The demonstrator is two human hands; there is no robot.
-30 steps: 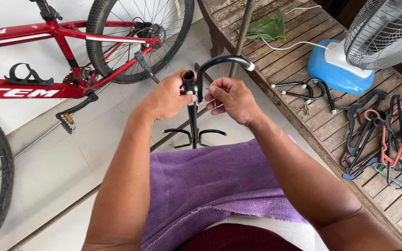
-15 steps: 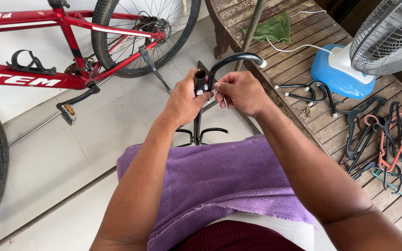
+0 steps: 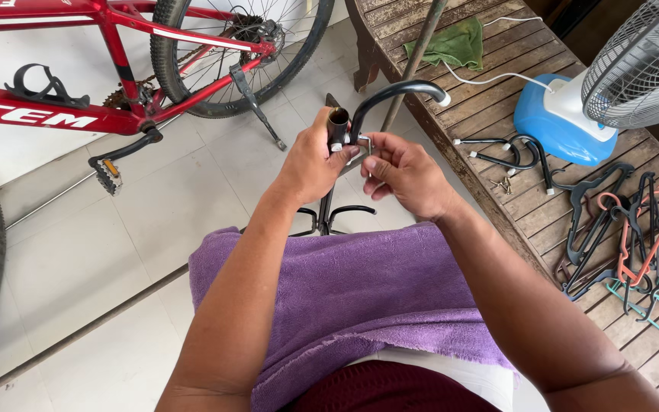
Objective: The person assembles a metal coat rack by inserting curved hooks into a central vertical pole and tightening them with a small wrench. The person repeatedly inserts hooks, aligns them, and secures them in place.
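A black metal pole [image 3: 338, 126] with an open tube top stands upright in front of me, and its curved feet [image 3: 337, 216] show above the purple towel [image 3: 360, 290] on my lap. My left hand [image 3: 310, 160] grips the pole just below its top. A curved black hook arm [image 3: 390, 95] with a white tip sticks out from the pole toward the right. My right hand [image 3: 402, 172] pinches a small metal piece [image 3: 362, 141] at the base of that arm, fingers closed on it.
A red bicycle [image 3: 116, 84] leans at the upper left, its pedal [image 3: 108, 172] and kickstand [image 3: 257, 107] near the pole. To the right, a wooden bench [image 3: 512, 206] carries loose black hook arms [image 3: 509, 152], small screws [image 3: 505, 185], a green cloth [image 3: 448, 42], a blue fan [image 3: 573, 114] and tangled hangers [image 3: 627, 229].
Both hands and the pole have stayed together while the view shifted slightly. My right hand's fingers have moved down to the base of the hook arm.
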